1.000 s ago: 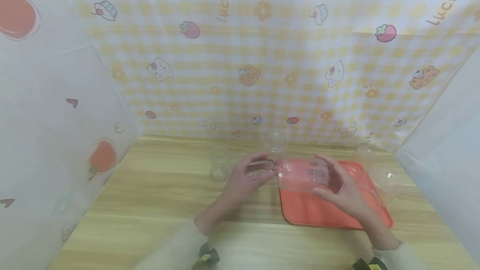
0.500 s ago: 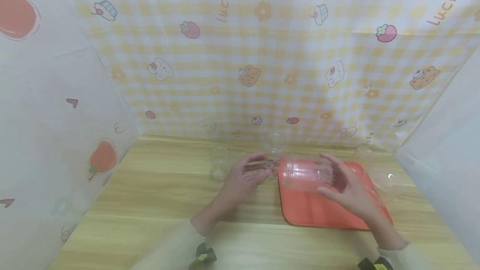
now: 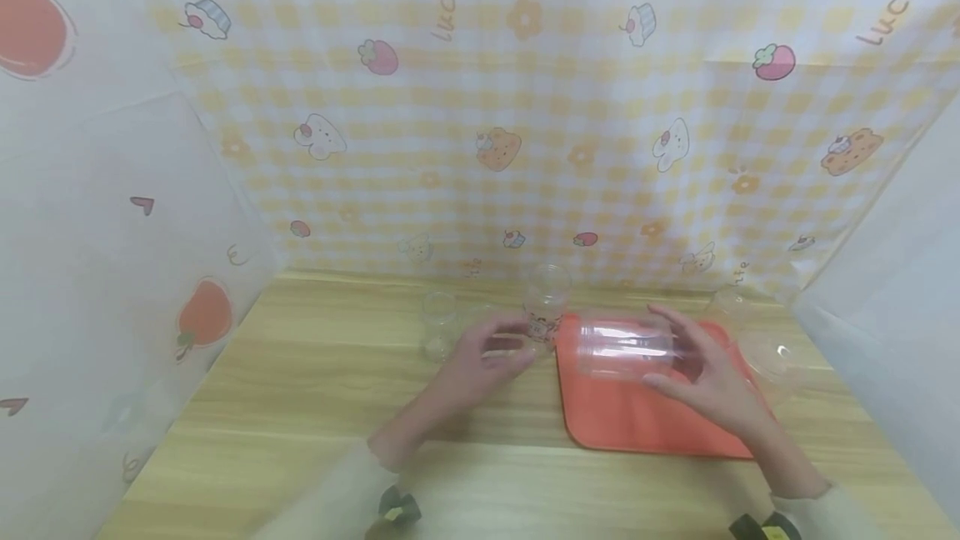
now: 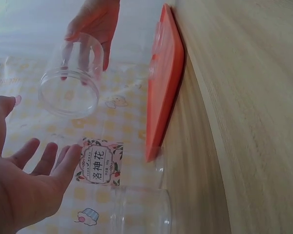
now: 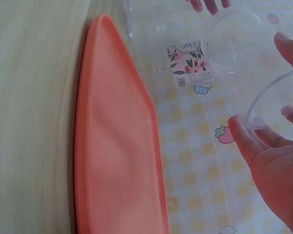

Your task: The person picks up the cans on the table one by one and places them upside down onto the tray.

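My right hand (image 3: 712, 382) grips the base end of a clear plastic jar (image 3: 622, 348), lying sideways in the air above the orange tray (image 3: 645, 432). The jar's mouth faces left; in the left wrist view its threaded rim (image 4: 68, 95) shows, and nothing is seen inside. My left hand (image 3: 480, 365) is off to the left of it, fingers spread and apart from the jar. Just beyond the left fingertips stands another clear jar (image 3: 547, 298) with a printed floral label (image 4: 101, 163). Part of that jar is hidden behind the left hand in the head view.
Clear containers (image 3: 438, 327) stand left of the labelled jar, one partly behind my left hand. Others (image 3: 768, 357) are at the tray's right side and back right corner. A patterned cloth (image 3: 480, 107) hangs behind the wooden table (image 3: 322, 407), with white walls on both sides.
My right hand has carried the jar a little to the right. The left hand has drawn back left, away from the jar's mouth, uncovering more of the labelled jar.
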`<state>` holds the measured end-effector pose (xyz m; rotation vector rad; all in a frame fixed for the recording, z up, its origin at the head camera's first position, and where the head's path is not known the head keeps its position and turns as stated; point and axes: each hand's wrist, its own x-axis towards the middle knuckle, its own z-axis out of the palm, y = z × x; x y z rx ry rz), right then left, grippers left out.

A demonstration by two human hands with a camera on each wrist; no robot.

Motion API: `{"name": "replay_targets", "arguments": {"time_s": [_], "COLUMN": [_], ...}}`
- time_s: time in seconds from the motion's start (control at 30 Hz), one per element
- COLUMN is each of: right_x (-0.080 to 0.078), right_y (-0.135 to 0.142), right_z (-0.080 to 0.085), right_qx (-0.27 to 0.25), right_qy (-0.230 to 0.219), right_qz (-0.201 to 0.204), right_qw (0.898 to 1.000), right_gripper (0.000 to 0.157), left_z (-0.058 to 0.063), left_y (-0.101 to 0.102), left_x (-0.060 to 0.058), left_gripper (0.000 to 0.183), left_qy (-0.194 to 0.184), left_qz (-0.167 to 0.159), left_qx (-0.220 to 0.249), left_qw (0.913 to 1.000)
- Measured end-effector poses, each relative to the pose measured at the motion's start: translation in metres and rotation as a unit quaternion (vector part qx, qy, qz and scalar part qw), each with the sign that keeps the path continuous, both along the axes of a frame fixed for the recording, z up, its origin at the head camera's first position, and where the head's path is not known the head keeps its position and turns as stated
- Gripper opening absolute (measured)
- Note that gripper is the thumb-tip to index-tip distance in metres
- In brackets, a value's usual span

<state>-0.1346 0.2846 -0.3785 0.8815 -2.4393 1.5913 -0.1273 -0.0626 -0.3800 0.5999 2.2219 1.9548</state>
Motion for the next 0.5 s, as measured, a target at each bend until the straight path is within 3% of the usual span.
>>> {"name": "replay_targets", "arguments": {"time_s": [0.23, 0.5], "right_x": [-0.002, -0.003], "right_y": [0.005, 0.011], "right_z": [0.000, 0.002], "right_qx": [0.001, 0.012], "right_qy": [0.000, 0.006], "right_qz": [0.009, 0.001], "right_qw": [1.000, 1.000], "right_gripper": [0.093, 0.093], "left_z": [-0.002, 0.000], "left_y": [-0.010, -0.028], "left_x": [0.003, 0.006], "left_gripper": [0.046, 0.036], "left_qy": [0.012, 0.060], "left_qz": [-0.027, -0.050], "left_qx": [-0.058, -0.106], "left_qw": [0.9979, 0.9913]}}
